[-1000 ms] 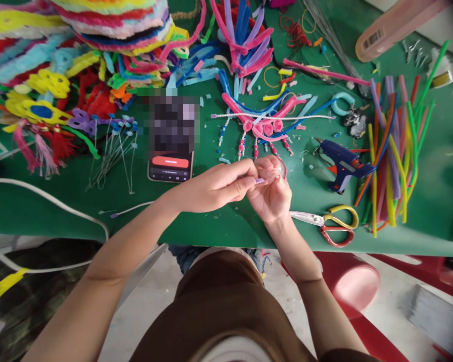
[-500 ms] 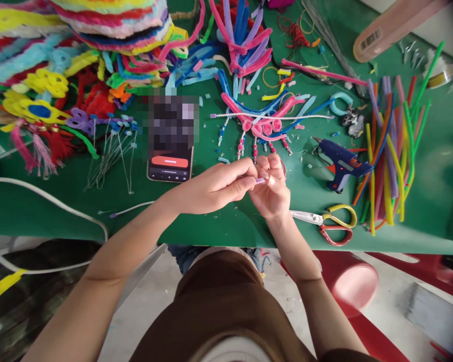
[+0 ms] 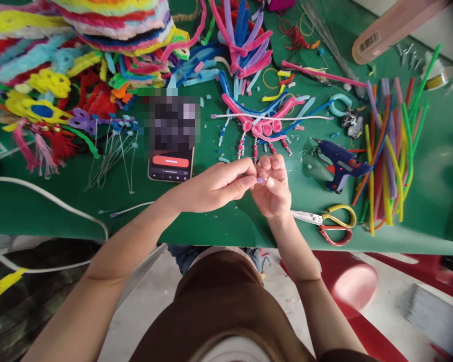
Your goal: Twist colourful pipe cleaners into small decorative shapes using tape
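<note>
A bench (image 3: 41, 211) covered in smooth green sheet carries everything, its near edge running just in front of the person's brown-clad lap. Along the far-left corner lies a heap of finished chenille work (image 3: 79, 50): fuzzy, looped and coiled shapes in yellow, red, blue and pink. Toward the right edge a loose sheaf of straight pipe cleaners (image 3: 390, 151) fans out in green, yellow, orange and lilac, soft and bristly. At the middle of the far side sits a pink-and-blue chenille ornament (image 3: 262, 123) with spiral coils and hanging strings of small beads. A phone (image 3: 170, 166) lies flat, left of centre, glossy and rectangular. Right of centre rests a blue hot-glue gun (image 3: 342, 162) of hard plastic, and close to the near edge lie scissors (image 3: 330, 221) with steel blades and yellow and red handle loops. Both forearms reach in from the near edge and meet above the bench's middle. The left hand (image 3: 211, 187) lies palm down, thumb and forefinger pinched narrowly on a short lilac pipe-cleaner piece (image 3: 260, 179). The right hand (image 3: 274, 188) is turned palm up, fingers curled tight over the piece's other end, so the little fuzzy stub spans the touching fingertips just above the near-centre of the bench.
</note>
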Demonstrator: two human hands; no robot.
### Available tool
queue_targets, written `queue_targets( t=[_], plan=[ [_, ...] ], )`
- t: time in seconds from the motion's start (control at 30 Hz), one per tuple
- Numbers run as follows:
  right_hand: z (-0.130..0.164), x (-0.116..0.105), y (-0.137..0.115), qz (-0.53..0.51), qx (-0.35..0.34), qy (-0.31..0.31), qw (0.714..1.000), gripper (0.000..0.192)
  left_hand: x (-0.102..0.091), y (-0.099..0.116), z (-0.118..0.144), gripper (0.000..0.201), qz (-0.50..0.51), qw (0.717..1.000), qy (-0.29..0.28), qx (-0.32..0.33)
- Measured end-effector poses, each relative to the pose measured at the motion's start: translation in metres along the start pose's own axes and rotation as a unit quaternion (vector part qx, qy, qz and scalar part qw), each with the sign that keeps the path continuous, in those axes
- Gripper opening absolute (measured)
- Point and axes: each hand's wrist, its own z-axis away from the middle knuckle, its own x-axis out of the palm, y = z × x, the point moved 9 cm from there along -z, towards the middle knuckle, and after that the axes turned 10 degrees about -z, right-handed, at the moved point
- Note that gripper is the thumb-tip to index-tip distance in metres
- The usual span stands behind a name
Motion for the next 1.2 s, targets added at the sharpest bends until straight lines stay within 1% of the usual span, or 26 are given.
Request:
queue_targets(
  t=[0.3,0.43,0.53,0.63,0.7,0.77,0.9,1.03,1.13,1.2],
  plan=[
    [-0.001,-0.003,-0.003,0.028,-0.015,0.011,0.999,0.046,-0.001,0.001,0.000,0.023,-0.020,1.000,0.001,-0.008],
    [0.001,-0.003,-0.013,0.064,-0.054,0.004,0.996,0.047,-0.002,0.001,0.000,0.022,-0.038,0.999,-0.004,-0.007],
    [0.007,-0.007,-0.025,0.116,-0.092,0.032,0.988,0.048,-0.001,0.000,0.000,0.023,-0.047,0.999,-0.005,-0.008],
    [0.012,-0.015,-0.030,0.172,-0.104,0.066,0.977,0.051,0.000,-0.004,-0.002,0.023,-0.050,0.999,-0.011,-0.012],
    [0.012,-0.017,-0.030,0.193,-0.101,0.060,0.974,0.051,0.000,-0.007,-0.004,0.024,-0.053,0.998,-0.014,-0.016],
    [0.011,-0.018,-0.029,0.205,-0.096,0.040,0.973,0.051,-0.002,-0.010,-0.005,0.025,-0.059,0.998,-0.011,-0.023],
    [0.009,-0.023,-0.029,0.230,-0.065,0.027,0.971,0.049,-0.007,-0.016,-0.006,0.025,-0.070,0.996,-0.003,-0.046],
    [0.009,-0.027,-0.032,0.229,-0.046,0.041,0.972,0.043,-0.006,-0.016,-0.007,0.023,-0.058,0.998,-0.005,-0.034],
    [0.009,-0.035,-0.032,0.201,-0.025,0.069,0.977,0.042,-0.007,-0.019,-0.010,0.021,-0.023,0.999,0.020,-0.030],
    [0.009,-0.045,-0.030,0.175,-0.003,0.097,0.980,0.045,-0.008,-0.022,-0.011,0.017,-0.012,0.999,0.035,-0.037]
  ],
)
